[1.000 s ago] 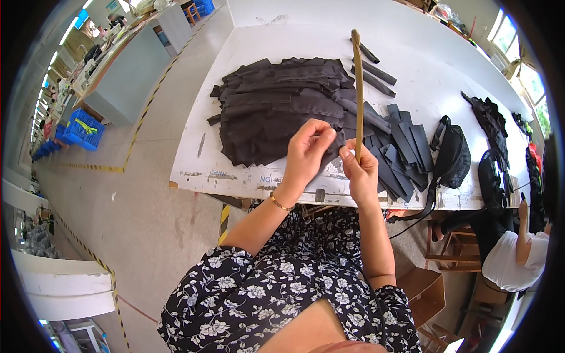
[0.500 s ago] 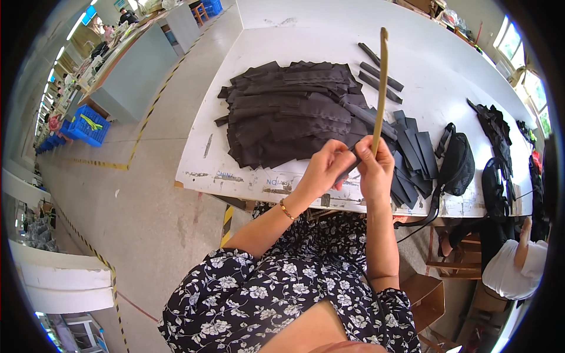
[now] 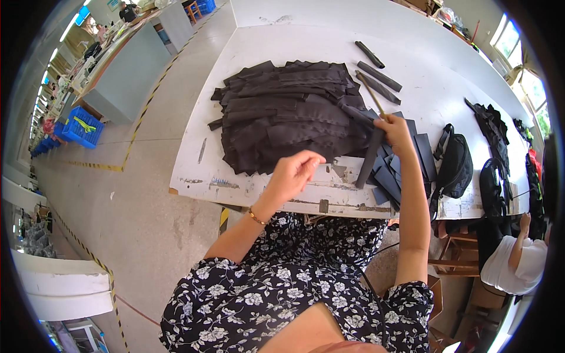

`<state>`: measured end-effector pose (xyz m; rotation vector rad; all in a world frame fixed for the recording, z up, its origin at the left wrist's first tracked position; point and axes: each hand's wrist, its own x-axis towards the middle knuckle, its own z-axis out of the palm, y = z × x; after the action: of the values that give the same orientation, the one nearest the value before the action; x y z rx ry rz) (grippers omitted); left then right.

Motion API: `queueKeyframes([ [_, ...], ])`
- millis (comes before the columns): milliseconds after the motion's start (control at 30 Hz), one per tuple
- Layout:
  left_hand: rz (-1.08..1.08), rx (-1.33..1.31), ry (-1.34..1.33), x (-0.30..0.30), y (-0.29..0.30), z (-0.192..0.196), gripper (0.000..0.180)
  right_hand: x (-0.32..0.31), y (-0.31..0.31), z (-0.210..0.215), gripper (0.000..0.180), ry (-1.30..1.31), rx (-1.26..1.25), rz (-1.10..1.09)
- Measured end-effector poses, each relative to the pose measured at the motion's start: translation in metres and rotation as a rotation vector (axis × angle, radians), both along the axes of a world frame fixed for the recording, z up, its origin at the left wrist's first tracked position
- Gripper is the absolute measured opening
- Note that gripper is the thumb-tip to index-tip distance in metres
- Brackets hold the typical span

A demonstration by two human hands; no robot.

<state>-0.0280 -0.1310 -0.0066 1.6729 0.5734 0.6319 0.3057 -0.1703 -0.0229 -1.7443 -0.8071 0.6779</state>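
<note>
The two hands are well apart. The left hand (image 3: 296, 172) is raised in front of the near edge of a large heap of overlapping black fabric strips (image 3: 282, 117), its forearm slanting up from the lower left. The fingers curl toward the thumb and point to the right; whether they pinch anything between them I cannot tell. A gold-coloured bracelet (image 3: 256, 216) circles that wrist.

The right arm reaches farther forward, nearly straight up the view, with the wrist leaning left. The right hand (image 3: 397, 130) is closed on the near end of a thin tan stick (image 3: 371, 94), which slants away to the upper left. A single long black fabric strip (image 3: 369, 160) hangs below the fingers toward the near edge of the white surface (image 3: 265, 47). Its upper end is hidden at the hand, so how it meets the stick cannot be made out.

The right forearm and hand cover part of a looser pile of flat dark strips (image 3: 425, 154) beside the heap. The heap's strips merge into one dark mass. At the far right, a seated person in a white top (image 3: 515, 265) is partly cut off by the dark lens rim.
</note>
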Motion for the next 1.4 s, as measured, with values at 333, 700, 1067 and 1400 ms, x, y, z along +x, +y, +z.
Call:
queueKeyframes([
  [333,0.062,-0.159,-0.309,0.053,0.043,0.011,0.049,-0.054,-0.022,0.053,0.015,-0.197,0.194,-0.002],
  [700,-0.011,-0.116,-0.301,0.057,0.016,0.023,0.009,-0.107,-0.046,0.079,0.012,-0.54,0.278,-0.065],
  [1067,-0.128,-0.221,-0.167,0.004,0.002,0.007,0.008,-0.028,-0.05,0.084,0.014,-0.419,0.285,-0.319],
  [1400,-0.043,-0.009,-0.133,0.0,0.008,0.006,0.008,0.127,0.043,0.059,0.057,-0.294,0.214,-0.634],
])
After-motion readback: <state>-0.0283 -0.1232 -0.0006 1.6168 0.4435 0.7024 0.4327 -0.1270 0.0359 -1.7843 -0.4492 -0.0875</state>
